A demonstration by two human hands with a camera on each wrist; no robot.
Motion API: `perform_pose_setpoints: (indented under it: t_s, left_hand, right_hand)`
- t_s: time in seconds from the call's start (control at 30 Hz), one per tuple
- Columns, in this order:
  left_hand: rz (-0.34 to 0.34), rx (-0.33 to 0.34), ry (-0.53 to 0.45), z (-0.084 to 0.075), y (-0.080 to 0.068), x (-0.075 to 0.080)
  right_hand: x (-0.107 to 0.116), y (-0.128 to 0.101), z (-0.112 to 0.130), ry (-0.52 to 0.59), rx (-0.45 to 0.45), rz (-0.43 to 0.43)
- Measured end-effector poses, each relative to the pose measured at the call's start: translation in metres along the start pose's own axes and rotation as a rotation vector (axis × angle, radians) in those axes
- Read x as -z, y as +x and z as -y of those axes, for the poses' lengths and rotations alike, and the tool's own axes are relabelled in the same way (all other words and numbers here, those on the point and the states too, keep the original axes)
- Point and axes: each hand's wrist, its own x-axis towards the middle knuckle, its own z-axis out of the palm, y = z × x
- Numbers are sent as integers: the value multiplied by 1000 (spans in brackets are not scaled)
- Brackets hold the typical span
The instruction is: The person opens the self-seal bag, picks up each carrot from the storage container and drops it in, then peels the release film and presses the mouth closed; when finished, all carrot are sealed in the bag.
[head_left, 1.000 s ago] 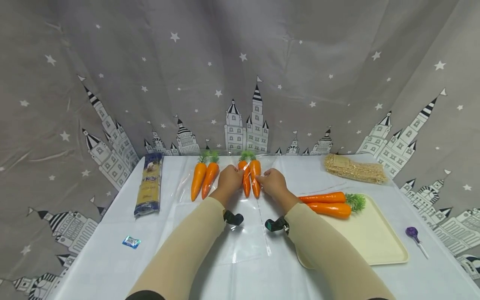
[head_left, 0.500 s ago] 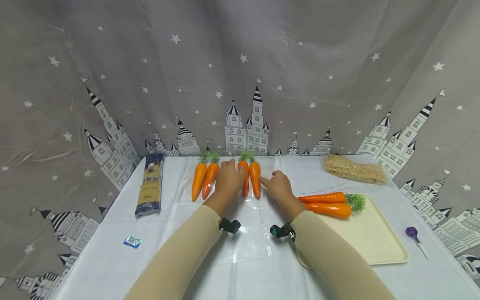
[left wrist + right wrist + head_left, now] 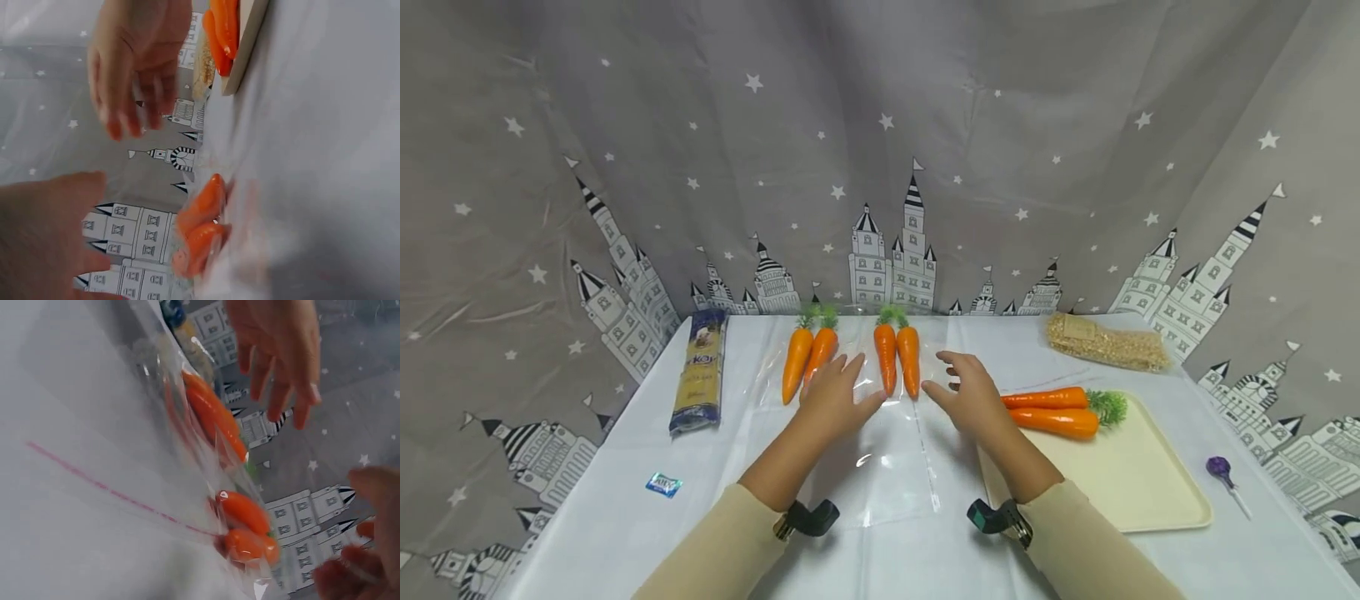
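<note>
Clear plastic bag [image 3: 880, 450] lies flat on the white table [image 3: 625, 525]. Above it, the left hand [image 3: 832, 402] and right hand [image 3: 972, 397] hover with fingers spread, holding nothing. Just past them, two carrots [image 3: 897, 358] lie side by side in the bag.

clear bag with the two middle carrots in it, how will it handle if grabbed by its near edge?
The clear bag looks like thin film lying flat and wrinkled, so probably floppy and slick. The carrots sit at its far end, so it would likely sag there; being round and tapered, they may slide or roll inside.
</note>
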Motion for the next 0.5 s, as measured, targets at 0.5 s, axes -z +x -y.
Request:
perform_pose_setpoints:
  t_s: [0.5]
  left_hand:
    - [229, -72, 91, 45, -76, -44]
  right_hand:
    - [-11, -65, -28, -96, 249, 393]
